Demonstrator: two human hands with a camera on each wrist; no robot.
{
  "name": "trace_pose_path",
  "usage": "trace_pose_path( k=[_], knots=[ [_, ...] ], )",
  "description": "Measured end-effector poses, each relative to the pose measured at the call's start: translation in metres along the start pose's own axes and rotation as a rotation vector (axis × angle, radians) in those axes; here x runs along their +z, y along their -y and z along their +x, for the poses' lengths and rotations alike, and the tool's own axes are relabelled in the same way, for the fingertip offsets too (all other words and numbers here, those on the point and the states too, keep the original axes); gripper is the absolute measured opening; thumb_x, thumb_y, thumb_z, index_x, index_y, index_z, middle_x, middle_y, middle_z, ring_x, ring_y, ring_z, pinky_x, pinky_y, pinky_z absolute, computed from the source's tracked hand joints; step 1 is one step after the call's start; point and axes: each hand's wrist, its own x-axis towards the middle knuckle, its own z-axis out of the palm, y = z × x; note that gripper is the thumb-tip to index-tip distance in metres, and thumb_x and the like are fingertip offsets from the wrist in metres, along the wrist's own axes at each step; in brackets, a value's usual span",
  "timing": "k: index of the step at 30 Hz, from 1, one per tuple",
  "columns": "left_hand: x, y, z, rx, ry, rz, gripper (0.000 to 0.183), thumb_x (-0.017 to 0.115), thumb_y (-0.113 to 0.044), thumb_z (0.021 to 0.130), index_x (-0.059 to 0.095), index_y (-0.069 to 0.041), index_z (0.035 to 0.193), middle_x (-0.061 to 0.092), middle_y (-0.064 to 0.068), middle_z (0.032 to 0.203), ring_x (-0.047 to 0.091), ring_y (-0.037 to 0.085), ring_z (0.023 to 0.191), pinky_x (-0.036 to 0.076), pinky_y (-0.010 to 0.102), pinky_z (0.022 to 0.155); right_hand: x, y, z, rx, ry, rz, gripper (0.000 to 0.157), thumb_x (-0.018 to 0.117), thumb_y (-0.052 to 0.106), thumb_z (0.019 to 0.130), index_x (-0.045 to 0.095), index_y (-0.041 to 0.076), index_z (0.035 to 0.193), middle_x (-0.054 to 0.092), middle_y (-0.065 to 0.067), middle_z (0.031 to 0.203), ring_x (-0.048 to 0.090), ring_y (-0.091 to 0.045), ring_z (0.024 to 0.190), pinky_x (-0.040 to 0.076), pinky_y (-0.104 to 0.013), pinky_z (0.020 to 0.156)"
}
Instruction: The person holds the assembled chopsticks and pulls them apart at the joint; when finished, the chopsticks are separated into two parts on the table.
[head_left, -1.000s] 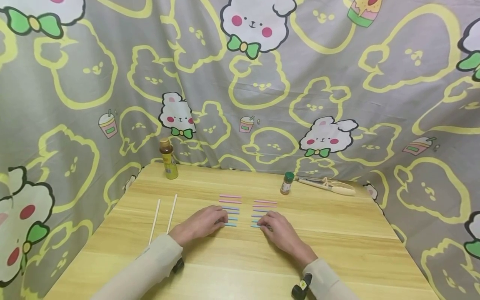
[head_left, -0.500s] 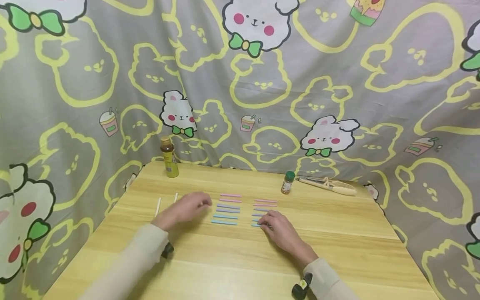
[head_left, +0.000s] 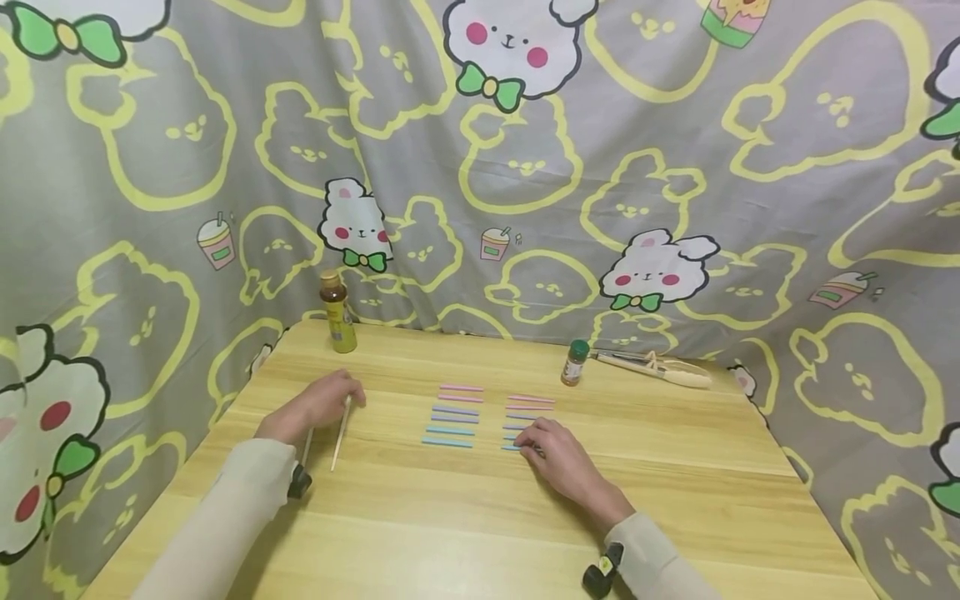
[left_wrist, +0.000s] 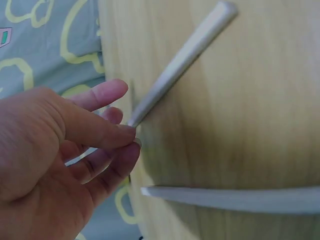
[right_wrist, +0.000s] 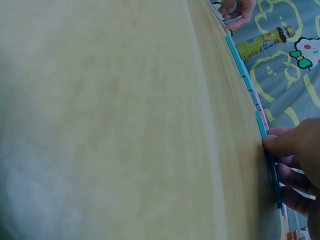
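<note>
In the head view my left hand (head_left: 330, 402) is at the left of the table, with thumb and fingertip pinching the far end of a thin white stick (left_wrist: 182, 62). A second white stick (left_wrist: 240, 199) lies beside it, partly hidden under the left forearm in the head view. My right hand (head_left: 558, 454) rests at the right column of coloured sticks, its thumb and fingers around the nearest blue stick (right_wrist: 272, 172). The left column, with pink sticks (head_left: 461, 387), purple sticks (head_left: 455, 410) and light blue sticks (head_left: 448, 442), lies in pairs, untouched.
A yellow bottle with a brown top (head_left: 341, 321) stands at the back left of the wooden table (head_left: 465, 533). Further right are a green-capped spice jar (head_left: 574, 364) and cream-tipped tongs (head_left: 660, 372). A patterned curtain (head_left: 420, 167) hangs around the back and sides.
My left hand has left the left column of coloured sticks, moved left and taken hold of a white stick's far end. My right hand has stayed in place.
</note>
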Motion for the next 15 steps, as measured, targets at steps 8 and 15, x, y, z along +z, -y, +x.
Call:
trace_pose_path(
  k=[8,15],
  knots=[
    [0.007,0.002,0.008,0.021,0.005,-0.048,0.025,0.068,0.014,0.092,0.077,-0.007,0.101,0.067,0.014,0.111,0.065,0.031,0.103,0.058,0.054,0.097,0.001,0.000,0.001,-0.011,0.000,-0.012,0.011,0.081,0.010,0.098,0.082,0.018,0.106,0.071,0.007,0.104,0.066,-0.014,0.100,0.060,-0.036,0.088],
    [0.009,0.000,0.014,0.039,-0.024,-0.020,0.013,0.078,0.001,0.094,0.077,-0.012,0.096,0.070,0.013,0.111,0.060,0.034,0.106,0.054,0.056,0.097,0.000,0.001,0.000,-0.005,0.001,-0.014,0.010,0.081,0.010,0.099,0.081,0.018,0.105,0.071,0.006,0.104,0.066,-0.015,0.100,0.060,-0.037,0.088]
  ],
)
